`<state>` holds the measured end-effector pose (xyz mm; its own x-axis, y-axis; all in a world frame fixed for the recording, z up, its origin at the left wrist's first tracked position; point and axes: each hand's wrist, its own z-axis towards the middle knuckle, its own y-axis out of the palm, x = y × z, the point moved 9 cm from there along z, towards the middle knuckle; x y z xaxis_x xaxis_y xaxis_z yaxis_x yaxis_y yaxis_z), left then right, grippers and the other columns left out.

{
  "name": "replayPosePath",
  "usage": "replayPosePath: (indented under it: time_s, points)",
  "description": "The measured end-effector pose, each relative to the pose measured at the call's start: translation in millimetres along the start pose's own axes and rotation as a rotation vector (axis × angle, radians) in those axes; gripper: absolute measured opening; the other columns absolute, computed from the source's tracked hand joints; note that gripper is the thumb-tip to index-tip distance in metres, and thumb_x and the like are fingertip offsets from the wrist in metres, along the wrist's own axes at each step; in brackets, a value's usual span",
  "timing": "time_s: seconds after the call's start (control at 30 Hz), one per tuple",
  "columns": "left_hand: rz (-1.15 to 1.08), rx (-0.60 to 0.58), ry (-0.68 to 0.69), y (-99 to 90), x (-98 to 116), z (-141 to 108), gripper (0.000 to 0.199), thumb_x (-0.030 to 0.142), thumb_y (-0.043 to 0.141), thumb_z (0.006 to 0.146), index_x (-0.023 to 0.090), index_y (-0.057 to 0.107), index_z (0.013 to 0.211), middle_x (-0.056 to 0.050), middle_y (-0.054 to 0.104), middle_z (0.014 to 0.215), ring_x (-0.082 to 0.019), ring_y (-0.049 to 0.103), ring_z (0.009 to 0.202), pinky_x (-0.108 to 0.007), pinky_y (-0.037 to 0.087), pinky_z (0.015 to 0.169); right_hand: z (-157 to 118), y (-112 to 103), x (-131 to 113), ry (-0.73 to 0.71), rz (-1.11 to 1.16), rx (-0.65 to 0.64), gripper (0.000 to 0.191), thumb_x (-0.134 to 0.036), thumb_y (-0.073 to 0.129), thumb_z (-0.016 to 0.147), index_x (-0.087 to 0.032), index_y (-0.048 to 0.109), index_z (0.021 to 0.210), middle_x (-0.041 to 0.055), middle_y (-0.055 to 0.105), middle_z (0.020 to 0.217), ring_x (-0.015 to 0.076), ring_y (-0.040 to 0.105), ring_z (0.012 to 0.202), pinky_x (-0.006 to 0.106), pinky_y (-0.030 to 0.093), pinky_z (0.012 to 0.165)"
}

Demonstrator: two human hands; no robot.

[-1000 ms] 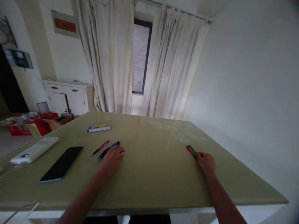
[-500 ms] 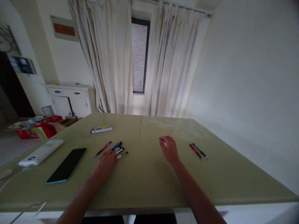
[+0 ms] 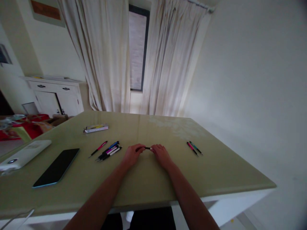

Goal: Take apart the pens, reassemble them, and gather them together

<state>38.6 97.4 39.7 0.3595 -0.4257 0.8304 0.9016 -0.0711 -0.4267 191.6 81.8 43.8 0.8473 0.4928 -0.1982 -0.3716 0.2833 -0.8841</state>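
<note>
— Where do we have the dark pen [image 3: 147,148]?
— Between our left hand [image 3: 130,155] and right hand [image 3: 163,156], our fingers closed on both its ends.
— What could go wrong?
— If we pull unevenly, it may slip, being slim and probably smooth plastic, then roll on the flat, faintly glossy table [image 3: 148,182].

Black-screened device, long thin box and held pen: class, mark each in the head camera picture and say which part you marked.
Black-screened device [image 3: 57,167]: head view, middle of its dark screen.
Long thin box [image 3: 98,129]: head view, its pale near side.
Held pen [image 3: 147,148]: head view, exposed dark barrel.
</note>
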Motion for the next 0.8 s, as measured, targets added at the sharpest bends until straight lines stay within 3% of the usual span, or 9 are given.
replayPosePath:
  time_s: [0.2, 0.3, 0.43, 0.57, 0.7, 0.8]
  points:
    - [0.250, 0.029, 0.034, -12.0, 2.3, -11.3, 0.038, 0.042, 0.039, 0.094, 0.021, 0.061, 0.071, -0.003, 0.062, 0.071, -0.020, 0.056, 0.071, -0.030, 0.039, 0.069, 1.7, -4.1, -17.7, -0.081, 0.068, 0.038, 0.026, -0.032, 0.044, 0.104, -0.022, 0.067, 0.106, 0.0069, 0.070, 0.099, 0.0223, 0.059, 0.094, 0.034, 0.040, 0.086]
    - [0.205, 0.032, -0.017, -13.0, -1.1, -11.7, 0.046, 0.049, 0.035, 0.096, 0.021, 0.057, 0.067, 0.000, 0.056, 0.062, -0.018, 0.052, 0.062, -0.028, 0.036, 0.062, 0.6, -8.4, -20.3, -0.094, 0.107, 0.069, 0.028, -0.035, 0.042, 0.105, -0.022, 0.067, 0.107, 0.0070, 0.070, 0.100, 0.0216, 0.059, 0.093, 0.034, 0.041, 0.085]
    - [0.116, 0.081, -0.043, -16.7, -2.6, -12.1, 0.041, 0.054, 0.044, 0.092, 0.020, 0.058, 0.074, 0.002, 0.056, 0.061, -0.016, 0.051, 0.058, -0.026, 0.033, 0.057, -0.4, -9.7, -20.3, -0.083, 0.147, 0.076, 0.030, -0.037, 0.041, 0.105, -0.021, 0.067, 0.107, 0.0073, 0.069, 0.100, 0.0212, 0.059, 0.095, 0.034, 0.041, 0.087]
    - [0.153, 0.055, -0.084, -14.2, -4.3, -12.6, 0.051, 0.055, 0.036, 0.095, 0.020, 0.054, 0.063, 0.001, 0.053, 0.054, -0.016, 0.050, 0.054, -0.027, 0.032, 0.056, -0.8, -7.7, -21.4, -0.082, 0.172, 0.056, 0.030, -0.037, 0.041, 0.105, -0.022, 0.067, 0.106, 0.0069, 0.068, 0.101, 0.0206, 0.059, 0.096, 0.034, 0.041, 0.088]
    - [0.172, 0.053, -0.044, -13.2, 0.6, -13.5, 0.045, 0.056, 0.044, 0.092, 0.020, 0.056, 0.068, 0.003, 0.054, 0.057, -0.015, 0.049, 0.055, -0.026, 0.031, 0.056, -1.3, -10.0, -17.3, -0.050, 0.195, 0.088, 0.030, -0.039, 0.042, 0.105, -0.021, 0.066, 0.107, 0.0070, 0.068, 0.101, 0.0202, 0.059, 0.096, 0.033, 0.041, 0.088]
    - [0.194, 0.040, -0.061, -12.2, -1.3, -14.5, 0.054, 0.058, 0.040, 0.093, 0.020, 0.050, 0.056, 0.003, 0.047, 0.050, -0.014, 0.045, 0.052, -0.027, 0.028, 0.054, -1.7, -10.7, -18.6, -0.060, 0.199, 0.084, 0.032, -0.041, 0.041, 0.104, -0.022, 0.066, 0.105, 0.0066, 0.067, 0.099, 0.0207, 0.059, 0.095, 0.034, 0.041, 0.088]
